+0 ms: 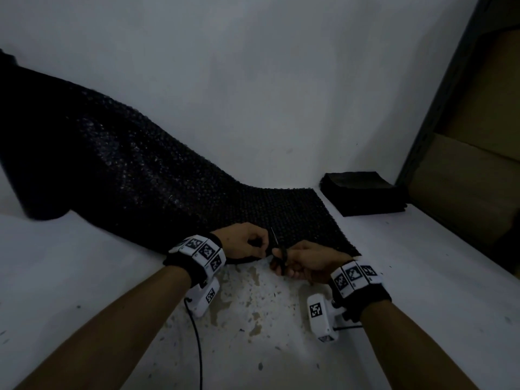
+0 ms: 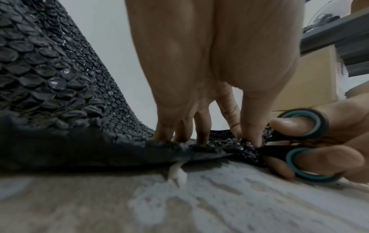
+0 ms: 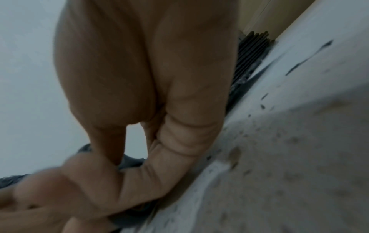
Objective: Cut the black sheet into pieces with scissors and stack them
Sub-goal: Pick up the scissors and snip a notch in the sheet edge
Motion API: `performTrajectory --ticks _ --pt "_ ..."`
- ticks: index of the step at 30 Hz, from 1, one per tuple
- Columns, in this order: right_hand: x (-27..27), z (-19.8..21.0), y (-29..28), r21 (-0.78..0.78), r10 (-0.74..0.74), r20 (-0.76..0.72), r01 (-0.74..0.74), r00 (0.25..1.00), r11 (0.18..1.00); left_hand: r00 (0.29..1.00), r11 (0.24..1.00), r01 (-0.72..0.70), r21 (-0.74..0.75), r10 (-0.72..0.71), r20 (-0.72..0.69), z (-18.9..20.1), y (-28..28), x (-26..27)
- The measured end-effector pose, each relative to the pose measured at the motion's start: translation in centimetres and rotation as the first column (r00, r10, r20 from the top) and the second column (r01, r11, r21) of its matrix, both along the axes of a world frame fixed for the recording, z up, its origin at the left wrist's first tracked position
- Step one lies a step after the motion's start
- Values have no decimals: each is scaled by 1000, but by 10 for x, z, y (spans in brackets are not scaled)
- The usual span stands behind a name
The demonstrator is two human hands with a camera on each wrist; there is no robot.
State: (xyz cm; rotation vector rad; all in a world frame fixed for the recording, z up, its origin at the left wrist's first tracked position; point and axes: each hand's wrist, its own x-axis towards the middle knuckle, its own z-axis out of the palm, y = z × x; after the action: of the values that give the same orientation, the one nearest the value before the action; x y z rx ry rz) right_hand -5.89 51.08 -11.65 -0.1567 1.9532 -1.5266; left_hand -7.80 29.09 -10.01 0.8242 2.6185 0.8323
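Observation:
A long black bubble sheet (image 1: 146,170) runs from the far left down to the near middle of the white table (image 1: 422,263). My left hand (image 1: 247,243) pinches the sheet's near edge (image 2: 247,146) between thumb and fingertips. Right beside it, my right hand (image 1: 306,263) grips the scissors (image 1: 281,254) by their black and teal handles (image 2: 305,141), with the blade tip pointing away over the sheet. In the right wrist view only curled fingers (image 3: 139,181) show. A stack of cut black pieces (image 1: 365,192) lies at the back right.
A dark metal shelf frame (image 1: 439,102) with cardboard boxes (image 1: 472,192) stands at the right. The table's paint is worn and flaked (image 1: 247,302) just in front of my hands. A black cable (image 1: 197,347) trails from the left wrist camera toward me.

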Motion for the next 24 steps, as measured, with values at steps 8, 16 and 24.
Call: performTrajectory --ticks 8,16,24 --pt "1 5 -3 28 18 -5 -18 1000 999 1000 1000 -6 -19 6 0 1 -2 2" --pt "-11 13 -6 47 1 78 -5 997 999 999 999 9 33 -10 35 0 -5 1" --pt "-25 12 -14 32 1 48 -3 999 999 998 997 -4 83 -2 64 -2 -7 -1"
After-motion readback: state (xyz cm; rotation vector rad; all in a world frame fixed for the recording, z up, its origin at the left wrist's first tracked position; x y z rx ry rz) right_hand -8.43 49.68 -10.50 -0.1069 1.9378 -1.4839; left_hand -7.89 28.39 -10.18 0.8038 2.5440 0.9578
